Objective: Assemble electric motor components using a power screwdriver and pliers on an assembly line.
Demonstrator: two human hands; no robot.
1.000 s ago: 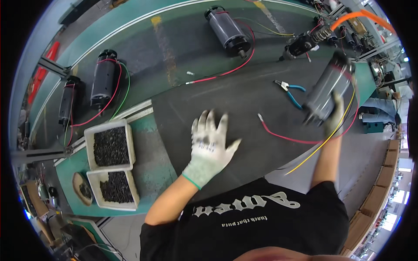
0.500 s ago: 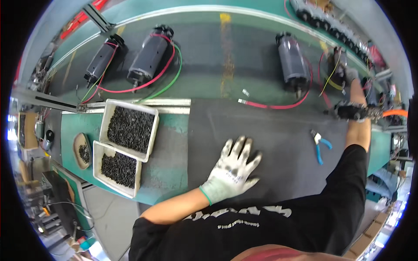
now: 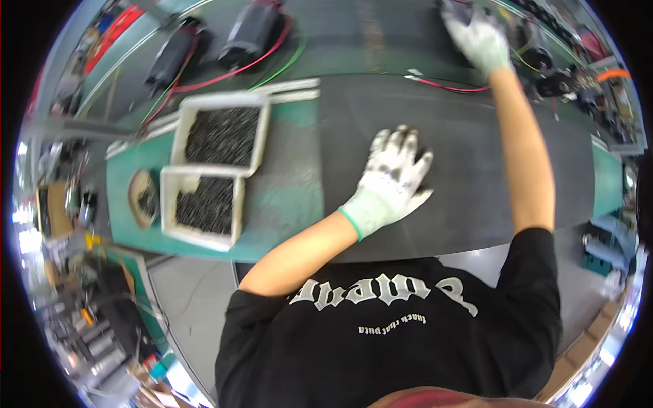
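Observation:
My left hand (image 3: 391, 173), in a white glove with dark-stained fingertips and a green cuff, lies on the dark mat (image 3: 469, 211). Its fingers are stretched out and it holds nothing. My right arm reaches far forward. The gloved right hand (image 3: 476, 37) is on a dark grey cylindrical motor (image 3: 464, 11) at the upper right, fingers bent over it. The hand and the picture's edge cover most of that motor, and motion blurs the grip. A red wire (image 3: 452, 88) runs out to the left of this hand.
Two white trays of small black parts, an upper tray (image 3: 263, 139) and a lower tray (image 3: 237, 216), stand left beside a small dish (image 3: 134, 197). Further motors, a thin one (image 3: 171, 60) and a thicker one (image 3: 248, 34), lie at the far left with red and green wires.
My right hand has come back left from the far-right equipment onto the nearer motor. The view has tilted, shifting the bench upward. The blue-handled pliers no longer show. My left hand stays on the mat.

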